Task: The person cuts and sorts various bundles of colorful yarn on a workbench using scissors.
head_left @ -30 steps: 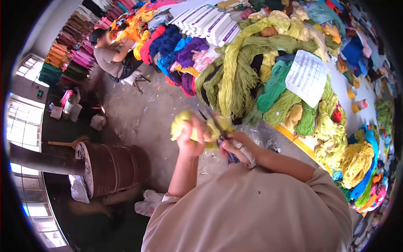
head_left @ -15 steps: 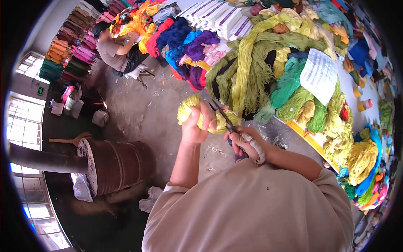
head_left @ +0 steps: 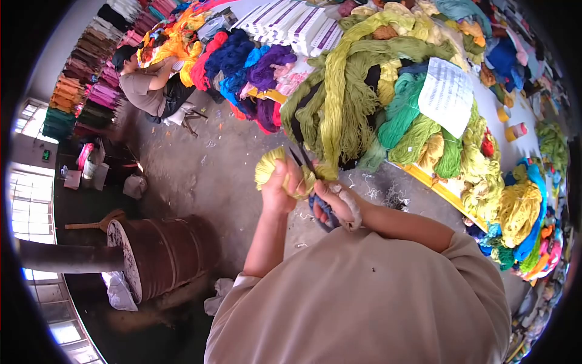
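Left hand (head_left: 280, 185) grips yellow-green yarn (head_left: 267, 170) before the chest, right hand (head_left: 339, 205) holds scissors (head_left: 303, 161) at it; a slip could nick left fingers or cut wrong strands.

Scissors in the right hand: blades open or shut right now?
Open. The scissors show two dark blades with their tips apart, beyond the right hand and by the yellow yarn.

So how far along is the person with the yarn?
Partway, maybe. Pale scraps on the floor hint some snipping is done. In hand: left hand grips the yellow yarn, right hand holds scissors. Perhaps left: green skeins heaped on the table, though I can't tell if they need cutting.
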`<control>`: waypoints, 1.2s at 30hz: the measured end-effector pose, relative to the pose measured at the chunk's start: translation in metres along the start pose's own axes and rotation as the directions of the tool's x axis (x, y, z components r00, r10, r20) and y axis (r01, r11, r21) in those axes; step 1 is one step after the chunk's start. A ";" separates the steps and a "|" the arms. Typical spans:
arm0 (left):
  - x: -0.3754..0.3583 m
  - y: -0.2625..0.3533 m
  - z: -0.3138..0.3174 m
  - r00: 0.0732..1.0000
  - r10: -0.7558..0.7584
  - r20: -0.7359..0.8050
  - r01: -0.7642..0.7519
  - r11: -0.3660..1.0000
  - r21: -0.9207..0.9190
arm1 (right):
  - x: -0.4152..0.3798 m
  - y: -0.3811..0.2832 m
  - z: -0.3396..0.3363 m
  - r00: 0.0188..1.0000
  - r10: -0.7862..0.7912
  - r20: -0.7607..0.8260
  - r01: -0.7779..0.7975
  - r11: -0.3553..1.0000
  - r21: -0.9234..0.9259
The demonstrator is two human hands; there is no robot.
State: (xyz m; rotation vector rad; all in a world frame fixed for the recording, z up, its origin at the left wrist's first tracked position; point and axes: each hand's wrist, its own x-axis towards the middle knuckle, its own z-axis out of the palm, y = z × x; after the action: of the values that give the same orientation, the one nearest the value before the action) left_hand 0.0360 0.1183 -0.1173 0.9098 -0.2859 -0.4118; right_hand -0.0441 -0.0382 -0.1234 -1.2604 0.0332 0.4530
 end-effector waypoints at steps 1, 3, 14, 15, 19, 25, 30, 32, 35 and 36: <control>0.002 0.001 0.010 1.000 0.016 -0.027 -0.016 1.000 -0.010 | -0.001 -0.002 -0.003 0.999 0.036 0.013 -0.037 0.998 0.044; 0.007 0.005 0.021 0.995 0.001 -0.101 -0.013 0.992 -0.124 | -0.005 -0.010 -0.006 0.997 0.074 -0.013 -0.075 0.996 -0.058; 0.100 0.064 0.017 0.900 0.354 -0.255 -0.345 0.935 0.081 | -0.085 0.001 -0.128 0.936 0.000 -0.352 0.031 0.996 0.082; 0.120 0.074 0.029 0.900 0.391 -0.195 -0.380 0.920 0.093 | -0.103 0.005 -0.145 0.897 -0.029 -0.440 0.041 0.999 0.018; 0.218 0.083 0.094 0.958 0.255 -0.129 -0.243 0.965 0.100 | -0.186 0.033 -0.214 0.770 -0.016 -0.638 -0.073 0.991 -0.113; 0.382 0.036 0.270 0.932 0.107 0.346 -0.178 0.967 0.180 | -0.284 0.085 -0.303 0.450 -0.028 -0.892 0.026 1.000 -0.018; 0.560 -0.090 0.383 0.719 -0.228 0.657 0.176 0.974 0.145 | -0.326 0.069 -0.380 0.148 -0.117 -0.982 -0.103 0.986 -0.133; 0.574 -0.164 0.445 0.954 -0.143 0.265 0.073 0.964 0.255 | -0.332 0.057 -0.420 0.119 -0.314 -0.942 -0.243 0.911 -0.334; 0.670 -0.261 0.403 0.792 -0.568 0.226 0.427 0.779 0.460 | -0.329 0.033 -0.484 0.171 -0.403 -0.899 -0.378 0.816 -0.437; 0.670 -0.292 0.392 0.733 -0.680 0.016 0.582 0.639 0.503 | -0.328 0.035 -0.511 0.230 -0.501 -0.834 -0.415 0.725 -0.550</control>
State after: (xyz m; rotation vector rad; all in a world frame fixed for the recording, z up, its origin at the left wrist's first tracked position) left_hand 0.4042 -0.6245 -0.0796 1.4573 -0.2475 -1.1459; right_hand -0.2418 -0.6031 -0.2287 -2.1627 1.0511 -0.6172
